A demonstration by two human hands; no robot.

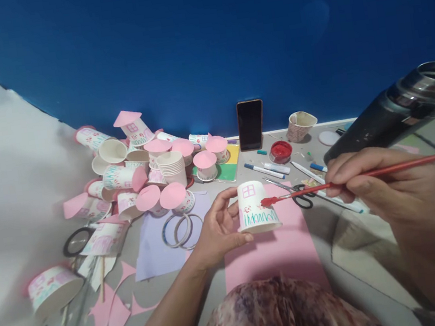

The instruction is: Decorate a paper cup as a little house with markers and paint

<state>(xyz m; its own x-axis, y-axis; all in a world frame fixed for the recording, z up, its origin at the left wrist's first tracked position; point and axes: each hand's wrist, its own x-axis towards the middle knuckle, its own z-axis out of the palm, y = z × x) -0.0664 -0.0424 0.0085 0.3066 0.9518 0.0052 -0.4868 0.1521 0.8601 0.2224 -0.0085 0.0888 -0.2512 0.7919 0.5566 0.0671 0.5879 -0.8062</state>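
Observation:
My left hand [223, 223] grips a white paper cup [252, 201] turned upside down, with its rim at the bottom. On the cup are a pink window, green zigzag strokes and small red marks. My right hand [389, 188] is closed round a red-handled paintbrush [313, 189], whose bristles are loaded with red paint. The brush tip meets, or nearly meets, the cup's right side. Beneath the cup lies a pink sheet of paper [289, 250]. A small pot of red paint [280, 151] sits open beyond it.
Many decorated cups, some with pink cone roofs [127, 117], crowd the left beside a stack of plain cups [172, 169]. Scissors [300, 195] and markers [264, 170] lie behind the cup. A phone [251, 125] leans on the wall; a dark flask [386, 108] stands right. Bangles [182, 230] rest on lilac paper [153, 257].

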